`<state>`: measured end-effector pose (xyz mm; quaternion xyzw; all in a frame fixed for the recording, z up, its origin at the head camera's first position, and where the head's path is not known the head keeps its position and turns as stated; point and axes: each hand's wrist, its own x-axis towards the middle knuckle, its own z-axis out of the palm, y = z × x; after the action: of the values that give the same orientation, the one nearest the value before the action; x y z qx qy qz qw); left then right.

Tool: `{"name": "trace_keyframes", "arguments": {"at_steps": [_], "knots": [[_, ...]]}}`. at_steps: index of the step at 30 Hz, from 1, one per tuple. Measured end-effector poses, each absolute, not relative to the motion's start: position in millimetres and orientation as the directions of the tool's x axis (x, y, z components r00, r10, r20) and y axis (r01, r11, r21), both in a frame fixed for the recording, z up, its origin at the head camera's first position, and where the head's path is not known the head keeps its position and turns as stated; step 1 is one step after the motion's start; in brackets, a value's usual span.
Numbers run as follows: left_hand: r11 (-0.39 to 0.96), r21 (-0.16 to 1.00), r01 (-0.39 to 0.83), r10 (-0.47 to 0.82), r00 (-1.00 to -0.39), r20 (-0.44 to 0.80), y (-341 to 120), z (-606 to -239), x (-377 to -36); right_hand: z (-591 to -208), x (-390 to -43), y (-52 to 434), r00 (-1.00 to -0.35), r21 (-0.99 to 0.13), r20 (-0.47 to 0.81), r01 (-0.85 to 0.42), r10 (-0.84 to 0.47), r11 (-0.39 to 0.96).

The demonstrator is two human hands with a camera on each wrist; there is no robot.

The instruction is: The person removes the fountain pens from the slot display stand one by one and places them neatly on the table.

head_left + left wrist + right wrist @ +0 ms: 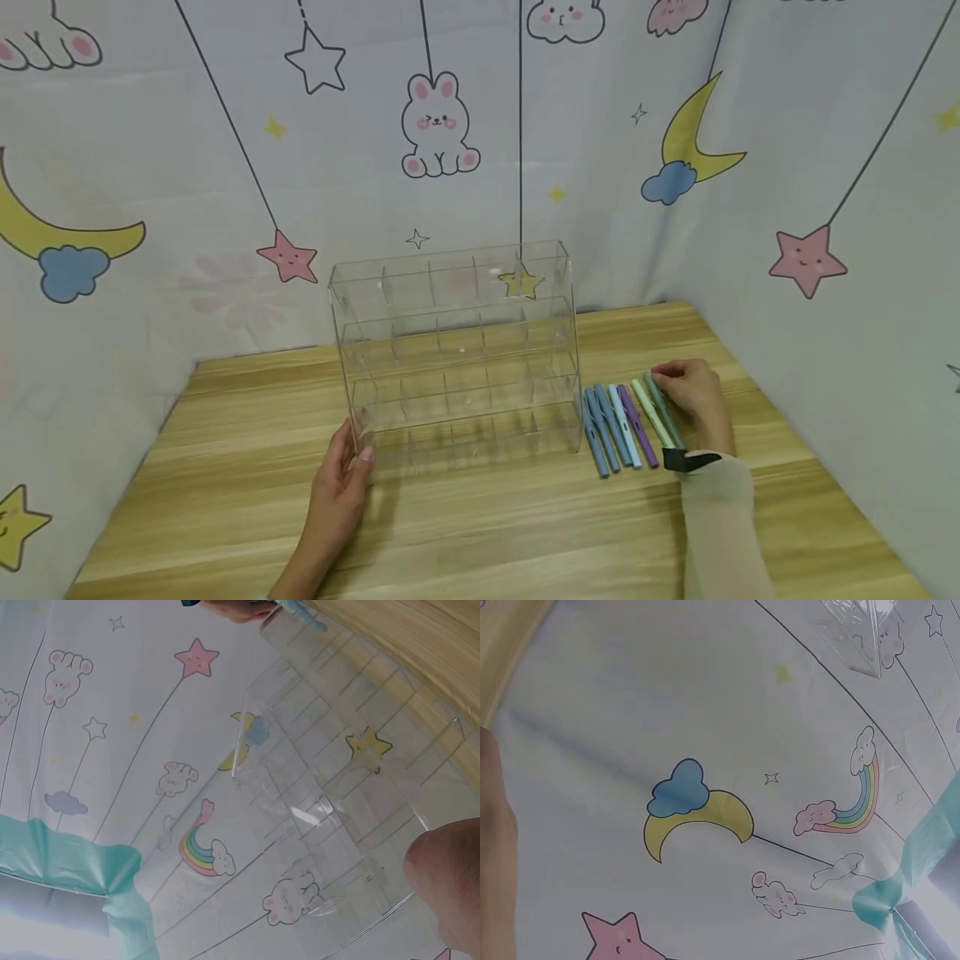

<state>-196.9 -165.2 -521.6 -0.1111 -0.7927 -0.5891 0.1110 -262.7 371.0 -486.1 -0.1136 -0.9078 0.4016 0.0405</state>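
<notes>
The left hand [341, 483] reaches forward from the lower edge of the head view, forearm bare, palm turned inward, fingers straight and lightly spread, thumb up and fingertips pressed flat ahead of it. The right hand [693, 400] lies further forward and well apart to the right, its forearm in a pale sleeve with a dark strap at the wrist; its fingers curl down, the tips drawn together in a pinch. Both wrists stay low
</notes>
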Motion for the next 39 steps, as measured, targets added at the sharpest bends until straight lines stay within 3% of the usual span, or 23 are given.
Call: {"name": "trace_keyframes", "arguments": {"at_steps": [9,17,27,33,39], "knots": [[0.294,0.913,0.282,0.053,-0.959,0.279,-166,-521,-195,-481,-262,372,-0.985,-0.671,-0.053,0.159,0.167,0.724],[0.296,0.933,0.203,0.042,-0.979,0.199,-167,-519,-192,-477,-266,369,-0.992,-0.719,-0.106,0.128,0.074,0.683],[0.281,0.928,0.243,0.052,-0.97,0.238,-167,-522,-194,-477,-266,367,-0.992,-0.742,-0.122,0.115,0.036,0.66],[0.288,0.914,0.285,0.053,-0.958,0.282,-167,-524,-196,-467,-261,367,-0.991,-0.737,-0.018,0.102,0.132,0.669],[0.273,0.915,0.296,0.051,-0.955,0.294,-166,-524,-197,-440,-253,360,-0.952,-0.768,0.242,-0.069,0.189,0.637]]}}
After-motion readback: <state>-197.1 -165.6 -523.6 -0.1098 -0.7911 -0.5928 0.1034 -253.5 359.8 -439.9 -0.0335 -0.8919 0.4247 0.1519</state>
